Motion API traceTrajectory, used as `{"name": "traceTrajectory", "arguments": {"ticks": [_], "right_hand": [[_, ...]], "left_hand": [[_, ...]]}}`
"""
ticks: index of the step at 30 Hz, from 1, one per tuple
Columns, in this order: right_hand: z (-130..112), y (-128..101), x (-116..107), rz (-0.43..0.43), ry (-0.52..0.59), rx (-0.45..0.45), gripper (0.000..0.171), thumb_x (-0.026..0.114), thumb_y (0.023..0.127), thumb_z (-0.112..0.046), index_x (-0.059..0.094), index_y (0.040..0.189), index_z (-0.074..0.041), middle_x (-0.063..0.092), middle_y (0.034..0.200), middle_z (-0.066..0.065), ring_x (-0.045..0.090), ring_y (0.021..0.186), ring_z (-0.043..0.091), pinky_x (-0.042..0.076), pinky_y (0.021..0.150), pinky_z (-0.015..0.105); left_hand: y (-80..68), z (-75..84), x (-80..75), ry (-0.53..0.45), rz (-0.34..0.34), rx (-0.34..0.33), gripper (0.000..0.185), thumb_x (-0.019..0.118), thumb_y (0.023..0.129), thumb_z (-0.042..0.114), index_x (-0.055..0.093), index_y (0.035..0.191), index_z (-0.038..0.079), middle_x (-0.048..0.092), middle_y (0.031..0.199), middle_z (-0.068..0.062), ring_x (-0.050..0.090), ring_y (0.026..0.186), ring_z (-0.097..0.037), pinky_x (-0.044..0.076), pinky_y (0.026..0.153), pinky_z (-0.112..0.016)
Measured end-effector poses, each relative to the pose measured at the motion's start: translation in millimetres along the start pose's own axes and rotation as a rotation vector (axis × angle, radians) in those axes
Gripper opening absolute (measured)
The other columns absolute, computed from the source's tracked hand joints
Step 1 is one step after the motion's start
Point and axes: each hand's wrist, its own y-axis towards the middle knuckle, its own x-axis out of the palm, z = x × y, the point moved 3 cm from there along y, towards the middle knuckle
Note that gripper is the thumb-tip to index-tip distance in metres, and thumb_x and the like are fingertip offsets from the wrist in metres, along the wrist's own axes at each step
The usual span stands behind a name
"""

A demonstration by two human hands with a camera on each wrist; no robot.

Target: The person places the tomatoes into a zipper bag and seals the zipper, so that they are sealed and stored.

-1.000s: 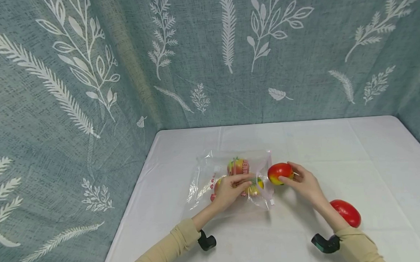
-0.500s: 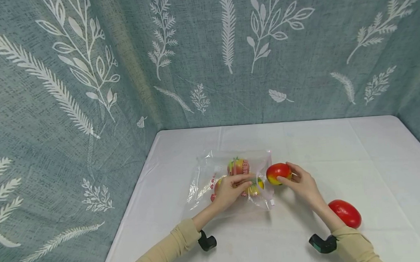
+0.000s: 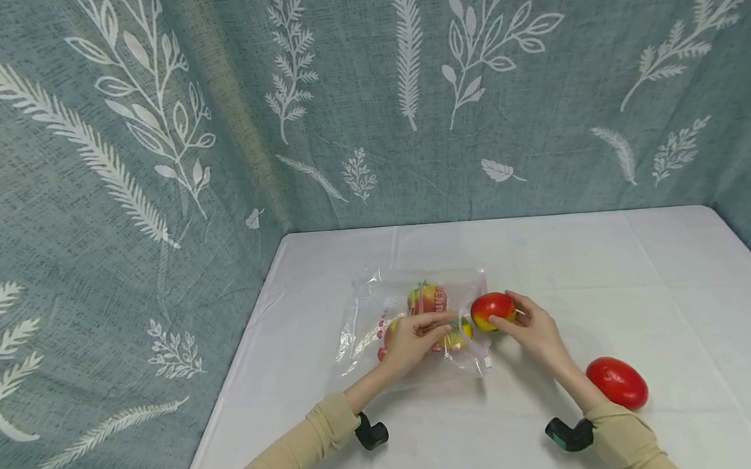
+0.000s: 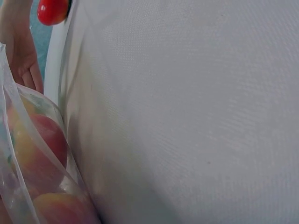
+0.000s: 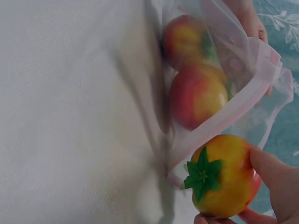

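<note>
Up top, left hand pinches bag mouth, right hand grips fruit beside it; only wrist cam shows fruit's green stem.

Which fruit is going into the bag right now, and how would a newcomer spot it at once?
On the white table, find the clear plastic bag near the middle. At its open right edge, the right hand holds a red-and-yellow fruit with a green star-shaped stem cap. It is the only fruit in fingers: others sit inside the bag, and a plain red one lies alone.
</note>
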Motion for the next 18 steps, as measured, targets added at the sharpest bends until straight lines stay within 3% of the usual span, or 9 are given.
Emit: {"name": "traceTrajectory", "arguments": {"ticks": [9,18], "right_hand": [[1.4,2.3,4.4,0.002,0.006,-0.004,0.069,0.066,0.090,-0.027,0.034,0.143,0.003,0.038,0.144,0.029,0.046,0.126,0.043,0.042,0.101,0.044],[4.3,5.5,8.3,0.007,0.021,-0.010,0.070,0.067,0.089,-0.027,0.034,0.143,0.003,0.038,0.145,0.029,0.047,0.126,0.043,0.042,0.101,0.044]], "left_hand": [[0.4,-3.0,0.3,0.000,-0.003,-0.008,0.024,0.063,0.089,0.005,0.068,0.112,-0.001,0.069,0.111,-0.017,0.056,0.066,-0.013,0.040,0.052,-0.010],[3.0,-9.9,0.7,0.004,-0.010,-0.025,0.025,0.064,0.089,0.008,0.068,0.113,0.002,0.070,0.110,-0.015,0.057,0.063,-0.005,0.052,0.055,-0.028]]}}
